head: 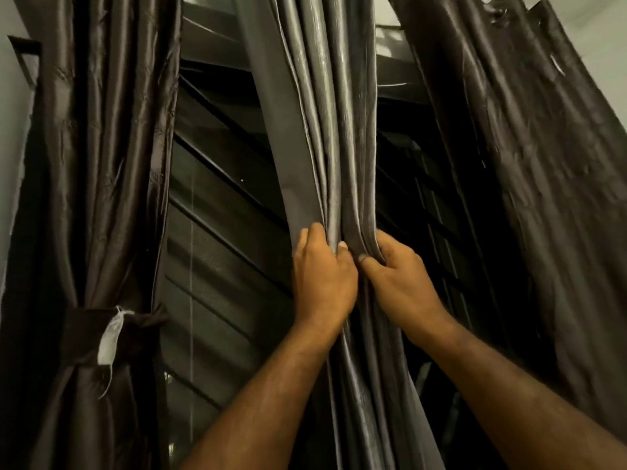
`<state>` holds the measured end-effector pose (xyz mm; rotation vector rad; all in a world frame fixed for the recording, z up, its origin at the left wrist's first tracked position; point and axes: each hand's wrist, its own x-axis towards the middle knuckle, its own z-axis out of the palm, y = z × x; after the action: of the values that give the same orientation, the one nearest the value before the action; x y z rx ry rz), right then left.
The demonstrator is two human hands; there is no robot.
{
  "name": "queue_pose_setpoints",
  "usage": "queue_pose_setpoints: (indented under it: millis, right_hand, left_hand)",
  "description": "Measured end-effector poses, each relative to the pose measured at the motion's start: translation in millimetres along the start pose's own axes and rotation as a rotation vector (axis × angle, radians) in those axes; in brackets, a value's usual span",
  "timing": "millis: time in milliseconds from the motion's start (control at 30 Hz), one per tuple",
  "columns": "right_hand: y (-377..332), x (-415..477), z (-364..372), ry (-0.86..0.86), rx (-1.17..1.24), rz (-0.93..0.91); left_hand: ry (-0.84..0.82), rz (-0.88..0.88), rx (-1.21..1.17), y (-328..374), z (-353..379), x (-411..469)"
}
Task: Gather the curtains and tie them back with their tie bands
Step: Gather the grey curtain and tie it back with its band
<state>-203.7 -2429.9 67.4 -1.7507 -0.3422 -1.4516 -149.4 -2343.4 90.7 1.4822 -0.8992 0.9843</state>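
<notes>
While both hands close on it from opposite sides, the silvery grey satin curtain (315,130) hangs in the middle of the view as one long bundle of folds. Its long axis runs nearly vertical, leaning a little from upper left to lower right. The left hand (322,276) wraps the bundle's left edge with curled fingers, and the right hand (403,279) grips the right edge at the same height. The two thumbs almost meet across the front, so the cloth lies directly between the palms, passing above and below them. I judge the gathering to be nearly finished and the tying not yet begun. No band for this grey curtain shows, so I cannot tell where it lies. One hand will probably have to hold the whole bundle while the other lets go to fetch it. Well to the left and lower than the hands, the dark brown glossy curtain (101,164) is already cinched by its dark brown fabric tie band (81,334), which has a white tag (109,340) hanging from it. The left hand is the nearer to that side. To the right, a second dark brown curtain (543,164) hangs loose, with no band visible on it. Behind them all are the dark slatted window louvres (220,232).
</notes>
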Motion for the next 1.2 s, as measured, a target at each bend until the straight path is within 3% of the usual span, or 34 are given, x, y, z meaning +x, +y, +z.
queue_pose_setpoints:
  millis: [267,433,600,833,1033,1200]
  right_hand:
    - [24,-46,2,-0.132,0.381,0.314]
    - [35,-62,2,-0.151,0.235,0.307]
    - [41,-74,0,-0.03,-0.033,0.287]
    - [55,-104,0,-0.083,-0.207,0.295]
    - [71,-138,6,-0.092,-0.108,0.345]
    - [83,-178,9,-0.123,0.24,0.509]
  left_hand:
    - [-0.062,-0.163,-0.106,-17,1,-44]
    - [-0.089,-0.146,-0.074,-41,0,-61]
    - [-0.135,-0.092,0.015,-58,2,-85]
    - [-0.126,-0.067,0.163,-61,-5,-115]
    - [-0.203,-0.053,0.249,-55,-6,-147]
    - [-0.381,-0.133,0.267,-63,-5,-175]
